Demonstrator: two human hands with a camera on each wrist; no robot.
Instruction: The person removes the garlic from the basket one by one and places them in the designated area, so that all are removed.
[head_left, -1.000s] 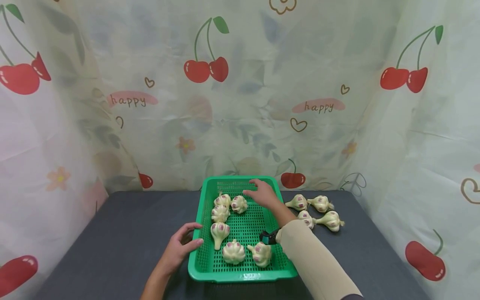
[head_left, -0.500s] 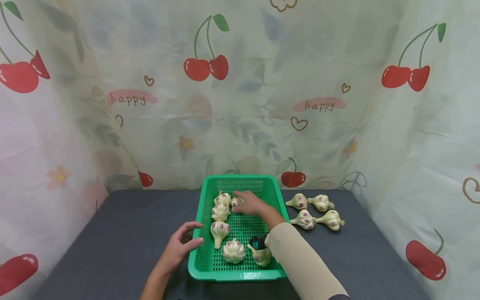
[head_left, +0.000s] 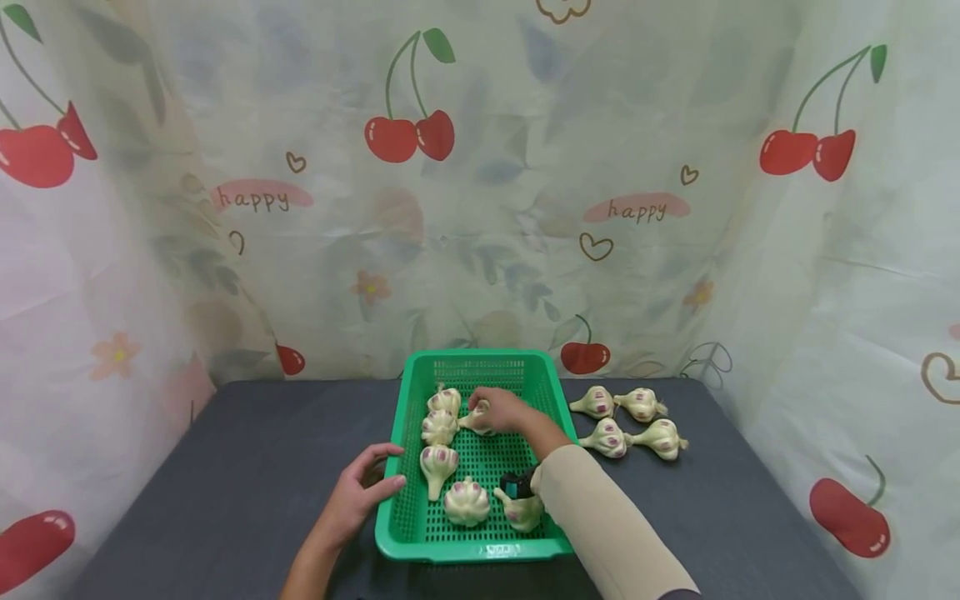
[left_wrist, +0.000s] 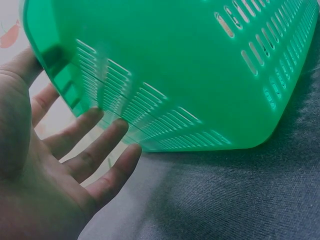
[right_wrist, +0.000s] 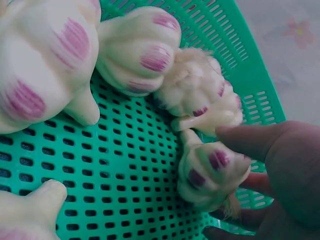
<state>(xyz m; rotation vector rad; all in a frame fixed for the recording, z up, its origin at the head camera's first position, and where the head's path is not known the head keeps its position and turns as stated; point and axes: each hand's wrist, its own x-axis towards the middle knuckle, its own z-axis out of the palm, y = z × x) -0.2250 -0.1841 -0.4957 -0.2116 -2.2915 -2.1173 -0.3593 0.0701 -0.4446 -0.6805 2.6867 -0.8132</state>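
A green plastic basket (head_left: 474, 553) stands on the dark table and holds several garlic bulbs with purple patches. My right hand (head_left: 501, 410) reaches inside and grips one garlic bulb (head_left: 477, 418) near the back, its stem pointing left. In the right wrist view, the thumb lies over the held bulb (right_wrist: 212, 175) and the fingers pass behind it, partly hidden. Against the basket's left side, my left hand (head_left: 363, 492) rests with fingers spread and relaxed. The left wrist view shows those fingers (left_wrist: 107, 137) beside the basket's slotted outer wall (left_wrist: 170, 75).
Three bulbs line the basket's left side, among them a front one (head_left: 438, 468). Two more bulbs, a left one (head_left: 467, 503) and a right one (head_left: 521, 510), lie near its front. Several bulbs (head_left: 609, 438) lie on the table to the right. A printed curtain (head_left: 480, 250) hangs behind.
My right hand has moved left and down onto the garlic bulb at the back. That bulb has turned so its stem points left. The left hand stays in place.
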